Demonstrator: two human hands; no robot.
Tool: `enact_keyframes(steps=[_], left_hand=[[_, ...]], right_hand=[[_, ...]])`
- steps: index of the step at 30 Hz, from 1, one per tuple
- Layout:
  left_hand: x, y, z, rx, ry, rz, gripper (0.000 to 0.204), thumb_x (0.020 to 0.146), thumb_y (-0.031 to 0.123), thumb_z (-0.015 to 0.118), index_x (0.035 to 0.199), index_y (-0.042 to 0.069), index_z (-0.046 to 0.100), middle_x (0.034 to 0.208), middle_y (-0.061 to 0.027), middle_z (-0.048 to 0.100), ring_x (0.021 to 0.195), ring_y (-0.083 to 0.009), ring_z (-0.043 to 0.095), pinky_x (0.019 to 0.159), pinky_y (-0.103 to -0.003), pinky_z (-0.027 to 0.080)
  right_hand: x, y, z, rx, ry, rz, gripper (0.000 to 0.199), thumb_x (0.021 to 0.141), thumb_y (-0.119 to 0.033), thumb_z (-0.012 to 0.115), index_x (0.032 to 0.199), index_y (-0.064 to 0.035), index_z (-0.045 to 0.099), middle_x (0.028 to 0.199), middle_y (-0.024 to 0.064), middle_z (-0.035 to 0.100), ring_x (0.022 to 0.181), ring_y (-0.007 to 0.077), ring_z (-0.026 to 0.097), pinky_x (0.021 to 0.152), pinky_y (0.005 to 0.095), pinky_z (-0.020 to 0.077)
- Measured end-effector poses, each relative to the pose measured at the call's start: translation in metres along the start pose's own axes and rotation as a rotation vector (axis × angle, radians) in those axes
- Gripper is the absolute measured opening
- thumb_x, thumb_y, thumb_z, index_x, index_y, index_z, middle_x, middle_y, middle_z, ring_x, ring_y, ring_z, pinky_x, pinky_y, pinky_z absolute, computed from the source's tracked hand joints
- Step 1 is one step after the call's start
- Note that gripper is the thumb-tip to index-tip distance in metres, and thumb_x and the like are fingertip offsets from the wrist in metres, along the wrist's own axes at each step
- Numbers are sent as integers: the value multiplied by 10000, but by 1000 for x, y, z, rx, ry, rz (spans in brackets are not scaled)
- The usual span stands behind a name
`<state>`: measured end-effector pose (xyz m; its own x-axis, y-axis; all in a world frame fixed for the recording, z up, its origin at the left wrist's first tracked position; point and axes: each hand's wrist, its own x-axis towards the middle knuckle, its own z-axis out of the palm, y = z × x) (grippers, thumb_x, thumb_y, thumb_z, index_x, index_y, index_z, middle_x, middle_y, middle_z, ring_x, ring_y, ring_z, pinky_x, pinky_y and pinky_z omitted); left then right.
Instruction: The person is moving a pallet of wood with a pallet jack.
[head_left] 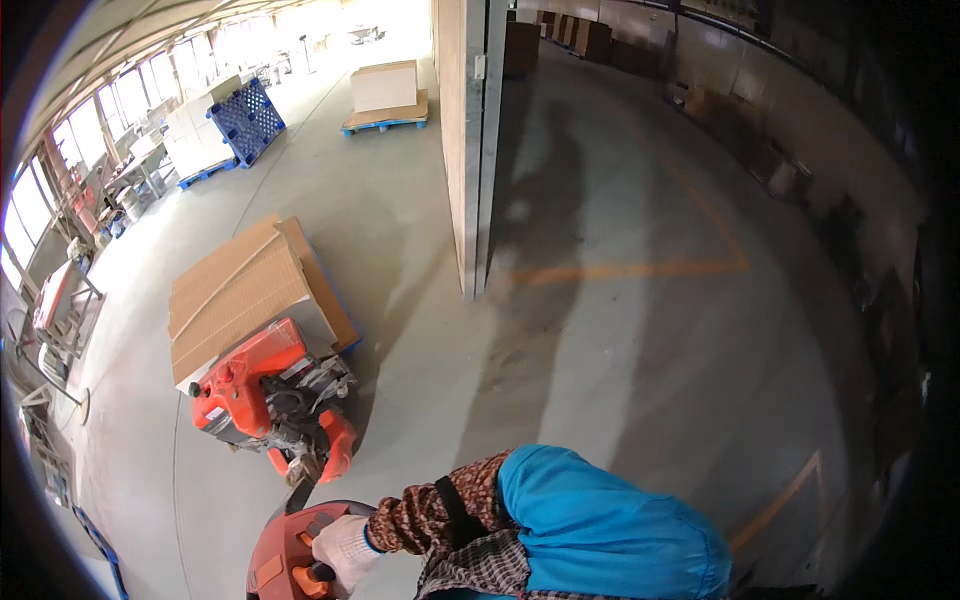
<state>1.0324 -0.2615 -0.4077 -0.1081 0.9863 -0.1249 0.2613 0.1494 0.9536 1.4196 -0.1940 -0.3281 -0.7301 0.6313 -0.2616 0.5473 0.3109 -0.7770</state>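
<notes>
My right hand [346,552], in a white glove, is closed on the right side of a red control handle [282,560] with orange and black switches. The arm reaches in from the lower right, with a patterned cuff and a bright blue sleeve. A dark bar runs from the handle to a red electric pallet truck [262,385]. Right behind the truck's body sits a load of flat brown cardboard [235,290], wider than the truck. My left hand is out of view.
A wall end with a metal edge [480,150] stands ahead, just right of the load. Beyond are a box stack on a blue pallet [385,124] and an upright blue pallet [247,120]. Benches line the left windows. Orange floor lines [630,270] mark the shaded right side.
</notes>
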Motion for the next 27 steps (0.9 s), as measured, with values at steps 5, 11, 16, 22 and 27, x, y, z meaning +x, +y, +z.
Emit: enact_keyframes(steps=[5,11,16,22,27], left_hand=[[3,-8,-5,-89,108,-117,391,1053,307,502,1195,-40,613,1171,-106,641,1113,-213,588,986,-397,486],[7,-21,-28,387,33,-51,319,999,142,586,1255,-47,608,1209,-172,647,1100,-239,625,941,-390,522],[39,23,-21,225,93,162,362,920,166,692,1202,-56,643,1192,-175,688,1059,-250,666,901,-409,547],[48,102,-33,848,306,180,150,767,137,707,767,53,583,802,-131,601,857,-366,549,786,-463,427],[41,137,-51,890,338,254,174,745,148,737,813,71,597,825,-110,609,871,-352,560,821,-448,440]], right_hand=[[14,-2,-2,-43,-22,-16,427,813,-453,777,1002,-71,796,957,166,758,954,306,717,890,409,530],[34,-12,-31,66,-157,62,434,687,-428,778,850,-28,739,813,214,722,801,399,714,714,512,551],[53,-46,-60,78,-86,112,412,707,-417,747,911,-59,757,880,214,740,884,385,729,791,494,570],[93,-80,-62,-46,-192,159,549,767,-580,719,839,-36,730,789,182,721,772,354,726,698,469,549],[90,-122,-95,25,-257,196,602,784,-618,717,889,-26,705,762,181,713,749,340,724,697,450,559]])
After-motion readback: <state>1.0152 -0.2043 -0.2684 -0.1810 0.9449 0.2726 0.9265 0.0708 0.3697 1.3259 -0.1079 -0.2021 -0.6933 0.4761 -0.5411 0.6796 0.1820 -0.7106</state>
